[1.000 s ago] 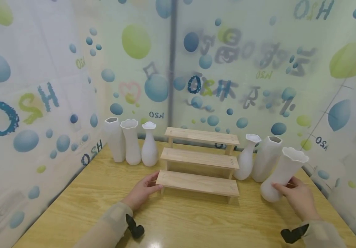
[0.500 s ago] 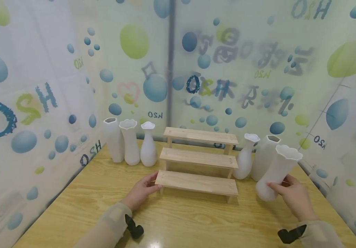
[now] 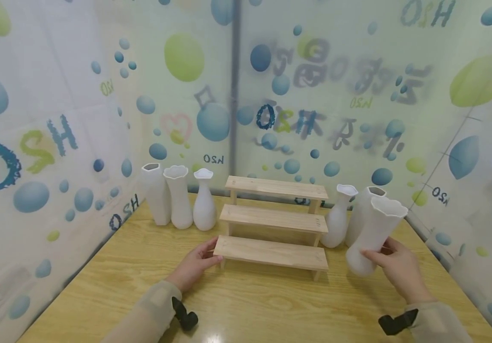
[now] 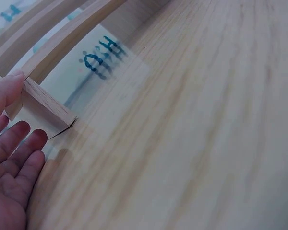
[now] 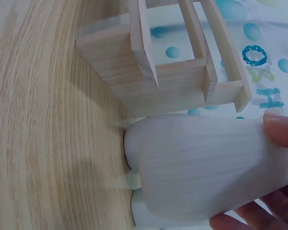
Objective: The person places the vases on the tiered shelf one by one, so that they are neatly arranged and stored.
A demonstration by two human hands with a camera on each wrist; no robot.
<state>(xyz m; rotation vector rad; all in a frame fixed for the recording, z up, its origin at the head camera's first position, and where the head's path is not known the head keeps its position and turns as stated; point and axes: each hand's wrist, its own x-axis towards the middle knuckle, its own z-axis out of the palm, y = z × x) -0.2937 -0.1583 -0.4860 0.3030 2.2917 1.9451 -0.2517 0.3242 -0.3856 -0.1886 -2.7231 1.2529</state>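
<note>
A three-step wooden display stand [image 3: 271, 251] rests on the table. My left hand [image 3: 192, 267] holds the left end of its lowest step, thumb at the front corner. In the left wrist view, that thumb lies against the end of the stand [image 4: 45, 101], the other fingers bent beside it. My right hand [image 3: 402, 274] grips a white vase [image 3: 374, 231] with a wavy rim around its lower half, tilted to the right. Seen from the right wrist, the vase [image 5: 206, 165] is close over the table and partly covers two other vases.
Behind the held vase are a slim-necked white vase [image 3: 336, 224] and an angular one [image 3: 359, 212]. Left of the stand three white vases line up: angular [image 3: 157, 197], wavy-rimmed [image 3: 180, 200] and slim-necked [image 3: 205, 207]. Printed curtains [image 3: 185, 57] enclose the wooden table [image 3: 263, 309].
My right hand has moved left with the vase, toward the stand, and the vase overlaps the angular one more. My left hand has kept its place on the stand.
</note>
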